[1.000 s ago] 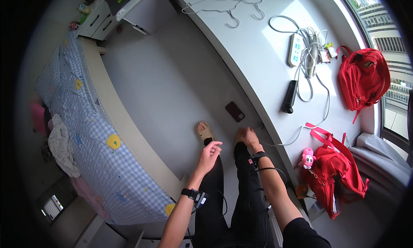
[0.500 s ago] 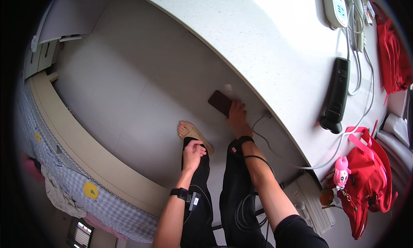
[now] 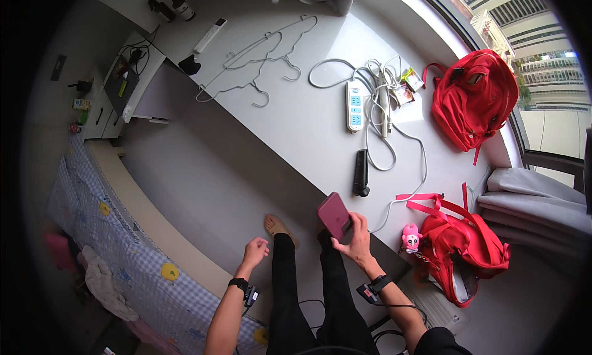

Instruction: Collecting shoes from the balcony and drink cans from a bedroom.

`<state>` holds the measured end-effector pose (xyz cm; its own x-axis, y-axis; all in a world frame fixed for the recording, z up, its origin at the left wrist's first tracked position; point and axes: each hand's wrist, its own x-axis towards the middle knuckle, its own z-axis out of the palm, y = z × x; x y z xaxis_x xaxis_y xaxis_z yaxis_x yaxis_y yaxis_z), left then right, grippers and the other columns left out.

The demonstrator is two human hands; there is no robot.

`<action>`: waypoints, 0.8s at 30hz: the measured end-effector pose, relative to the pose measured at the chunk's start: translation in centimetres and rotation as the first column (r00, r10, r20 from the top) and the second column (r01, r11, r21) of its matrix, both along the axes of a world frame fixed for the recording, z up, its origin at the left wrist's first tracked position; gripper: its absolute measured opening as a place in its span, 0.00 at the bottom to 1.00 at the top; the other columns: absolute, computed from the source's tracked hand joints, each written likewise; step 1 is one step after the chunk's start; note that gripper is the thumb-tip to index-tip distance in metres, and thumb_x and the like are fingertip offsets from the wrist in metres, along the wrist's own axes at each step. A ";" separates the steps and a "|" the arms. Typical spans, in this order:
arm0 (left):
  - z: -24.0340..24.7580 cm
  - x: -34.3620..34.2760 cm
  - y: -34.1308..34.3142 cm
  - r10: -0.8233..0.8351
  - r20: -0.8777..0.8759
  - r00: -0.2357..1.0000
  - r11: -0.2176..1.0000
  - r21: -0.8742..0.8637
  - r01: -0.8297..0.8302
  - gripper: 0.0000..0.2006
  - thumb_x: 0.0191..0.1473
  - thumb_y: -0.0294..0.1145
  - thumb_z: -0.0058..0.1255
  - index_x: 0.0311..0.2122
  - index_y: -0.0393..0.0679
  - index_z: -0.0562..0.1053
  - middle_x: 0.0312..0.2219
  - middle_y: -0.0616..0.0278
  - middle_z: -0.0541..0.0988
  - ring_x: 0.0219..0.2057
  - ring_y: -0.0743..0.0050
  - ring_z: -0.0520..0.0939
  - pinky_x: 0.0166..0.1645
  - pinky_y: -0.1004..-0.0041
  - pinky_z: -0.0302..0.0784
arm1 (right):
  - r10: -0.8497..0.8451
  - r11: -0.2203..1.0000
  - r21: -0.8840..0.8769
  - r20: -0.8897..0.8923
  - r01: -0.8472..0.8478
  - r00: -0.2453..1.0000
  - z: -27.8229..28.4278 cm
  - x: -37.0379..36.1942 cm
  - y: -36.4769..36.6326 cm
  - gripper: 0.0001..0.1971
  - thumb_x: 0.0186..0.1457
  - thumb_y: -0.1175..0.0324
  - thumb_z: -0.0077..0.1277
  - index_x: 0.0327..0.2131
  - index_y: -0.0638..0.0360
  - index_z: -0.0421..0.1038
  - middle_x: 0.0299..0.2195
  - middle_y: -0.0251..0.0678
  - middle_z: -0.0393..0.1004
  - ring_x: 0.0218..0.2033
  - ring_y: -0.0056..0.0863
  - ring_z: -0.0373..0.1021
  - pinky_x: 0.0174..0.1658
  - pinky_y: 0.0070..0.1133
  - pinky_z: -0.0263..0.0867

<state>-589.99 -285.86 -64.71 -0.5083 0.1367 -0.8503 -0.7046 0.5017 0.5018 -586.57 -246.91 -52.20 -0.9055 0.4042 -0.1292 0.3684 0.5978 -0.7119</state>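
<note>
My right hand (image 3: 359, 241) grips the lower end of a smartphone (image 3: 333, 212) with a dark pink back. Fingers lie on one side of the phone and the thumb on the other. The phone is tilted and raised at the front edge of the white desk (image 3: 277, 151). Above my left thigh, my left hand (image 3: 254, 251) hangs with loosely bent fingers and holds nothing. Each wrist wears a black strap with a small device and a cable.
A power strip (image 3: 355, 108), tangled cables and a black handheld device (image 3: 361, 173) lie on the desk, with wire hangers (image 3: 253, 62) farther left. Two red bags (image 3: 475, 99) are at the right, by the window. A bed with a checked cover (image 3: 139, 262) runs along the left.
My right hand has lifted the phone from near the floor to desk-edge height. The view has tilted up, showing more desk and the window. My left hand stays loose.
</note>
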 end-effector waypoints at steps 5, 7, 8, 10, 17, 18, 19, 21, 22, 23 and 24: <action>2.3 -2.9 4.0 -0.002 -0.109 0.994 1.000 0.004 0.003 0.08 0.60 0.28 0.44 0.40 0.37 0.73 0.24 0.59 0.80 0.21 0.76 0.80 0.30 0.75 0.78 | -0.286 0.892 0.352 -0.050 0.285 0.957 -3.2 0.6 8.3 0.39 0.48 0.58 0.63 0.57 0.69 0.56 0.49 0.52 0.61 0.50 0.47 0.61 0.54 0.35 0.59; 4.1 -4.0 9.6 0.004 -0.159 0.987 0.995 0.101 0.012 0.08 0.59 0.30 0.46 0.37 0.37 0.73 0.24 0.59 0.81 0.24 0.75 0.81 0.30 0.75 0.76 | -0.324 0.867 0.423 0.077 0.264 0.943 -5.4 2.4 12.7 0.40 0.54 0.49 0.57 0.58 0.72 0.55 0.52 0.55 0.61 0.54 0.51 0.59 0.58 0.38 0.55; 3.2 -3.5 9.0 -0.037 -0.202 0.979 0.996 0.075 0.053 0.09 0.58 0.34 0.48 0.36 0.39 0.74 0.24 0.58 0.81 0.27 0.74 0.82 0.32 0.72 0.76 | -0.314 0.863 0.451 0.125 0.228 0.941 -6.2 1.5 11.5 0.41 0.54 0.45 0.55 0.58 0.72 0.55 0.53 0.57 0.61 0.55 0.53 0.58 0.60 0.39 0.53; 3.9 -2.2 8.8 -0.142 -0.230 0.963 0.990 -0.045 0.135 0.10 0.57 0.37 0.48 0.36 0.42 0.74 0.28 0.55 0.82 0.31 0.58 0.83 0.36 0.62 0.76 | -0.305 0.840 0.510 0.162 0.185 0.938 -7.0 0.8 9.4 0.40 0.53 0.49 0.58 0.57 0.72 0.55 0.52 0.57 0.61 0.55 0.53 0.57 0.60 0.40 0.53; 13.7 3.5 1.4 -0.046 -0.294 0.955 0.993 0.091 0.076 0.09 0.57 0.31 0.48 0.40 0.39 0.72 0.27 0.57 0.80 0.30 0.63 0.82 0.35 0.67 0.76 | 0.156 0.968 0.120 0.404 -0.221 0.902 -4.8 -0.2 -0.1 0.25 0.46 0.70 0.56 0.49 0.67 0.63 0.47 0.54 0.62 0.50 0.51 0.62 0.55 0.37 0.59; 15.3 4.9 -0.5 0.160 -0.228 0.960 0.969 0.224 -0.109 0.07 0.58 0.27 0.46 0.40 0.38 0.72 0.25 0.61 0.80 0.27 0.72 0.81 0.32 0.71 0.76 | 0.391 0.905 -0.022 0.439 -0.425 0.809 -4.8 0.0 -0.7 0.23 0.47 0.71 0.56 0.49 0.63 0.65 0.46 0.53 0.64 0.48 0.52 0.64 0.52 0.36 0.63; 18.0 4.8 -1.7 0.245 -0.215 0.945 0.945 0.272 -0.183 0.07 0.59 0.25 0.44 0.40 0.38 0.72 0.24 0.63 0.79 0.25 0.78 0.80 0.31 0.75 0.76 | 0.538 0.829 -0.155 0.480 -0.537 0.692 -6.6 0.6 1.1 0.20 0.48 0.68 0.58 0.45 0.63 0.69 0.41 0.51 0.68 0.44 0.50 0.66 0.49 0.36 0.66; 21.3 9.3 -8.4 0.434 -0.190 0.881 0.898 0.168 -0.407 0.06 0.61 0.26 0.44 0.39 0.37 0.72 0.24 0.62 0.79 0.23 0.78 0.80 0.29 0.76 0.77 | 0.722 0.692 -0.548 0.512 -0.469 0.466 -8.0 0.6 -0.5 0.15 0.54 0.62 0.55 0.40 0.63 0.73 0.32 0.36 0.78 0.32 0.30 0.75 0.36 0.27 0.71; 22.5 12.2 -11.8 0.551 -0.162 0.818 0.834 0.128 -0.537 0.06 0.61 0.27 0.45 0.38 0.37 0.73 0.24 0.61 0.80 0.23 0.76 0.81 0.28 0.76 0.77 | 0.705 0.695 -0.668 0.561 -0.267 0.434 -5.8 0.1 -1.3 0.15 0.54 0.63 0.53 0.41 0.62 0.74 0.31 0.36 0.79 0.32 0.28 0.76 0.36 0.26 0.71; 22.8 16.1 -15.7 0.562 -0.224 0.796 0.819 0.016 -0.574 0.07 0.60 0.29 0.47 0.37 0.37 0.73 0.23 0.60 0.80 0.22 0.75 0.81 0.27 0.74 0.78 | 0.703 0.664 -0.746 0.600 -0.050 0.383 -3.4 -1.0 -2.5 0.14 0.55 0.63 0.51 0.41 0.62 0.75 0.30 0.35 0.79 0.32 0.26 0.76 0.36 0.24 0.71; 23.1 20.4 -19.2 0.600 -0.216 0.770 0.766 -0.123 -0.631 0.08 0.59 0.31 0.48 0.36 0.37 0.73 0.21 0.59 0.80 0.21 0.74 0.81 0.27 0.73 0.78 | 0.658 0.753 -0.599 0.687 -0.271 0.309 -1.9 -2.7 -4.6 0.14 0.55 0.63 0.50 0.40 0.62 0.76 0.28 0.35 0.79 0.30 0.25 0.76 0.34 0.23 0.71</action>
<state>-569.63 -305.07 -41.58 -0.5554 -0.3968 -0.7308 -0.8134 0.0769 0.5765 -589.27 -251.47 -54.08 -0.2721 -0.2913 -0.9171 0.6006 0.6932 -0.3984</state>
